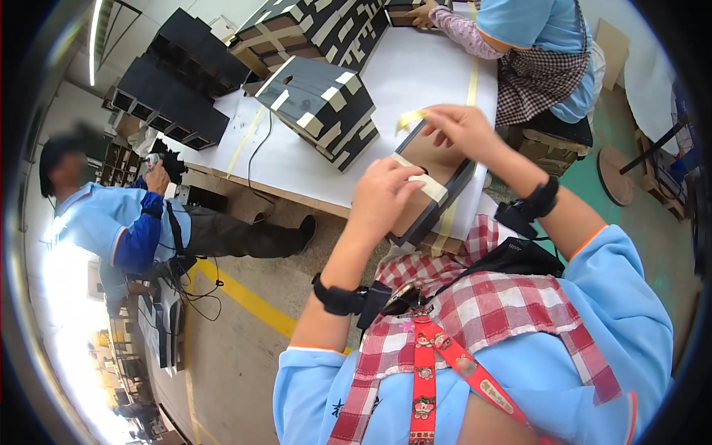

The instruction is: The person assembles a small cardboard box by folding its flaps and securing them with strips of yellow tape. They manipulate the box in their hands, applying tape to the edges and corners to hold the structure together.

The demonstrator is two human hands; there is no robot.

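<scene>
Black-edged and brown inside, the open box [458, 183] sits at the near edge of the white table [304, 162]. I see the right hand [461, 131] bent over its far end, thumb and forefinger pinching a yellow tape strip [409, 119]. The left hand [380, 194] reaches over the nearer side, fingers curled by a cream tape piece [432, 190]; I can't tell whether they grip it.

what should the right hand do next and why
Probably lay the yellowish tape strip on the black-edged box: the right hand pinches it with one end loose, while the left hand is at the box beside pale tape already there.
</scene>
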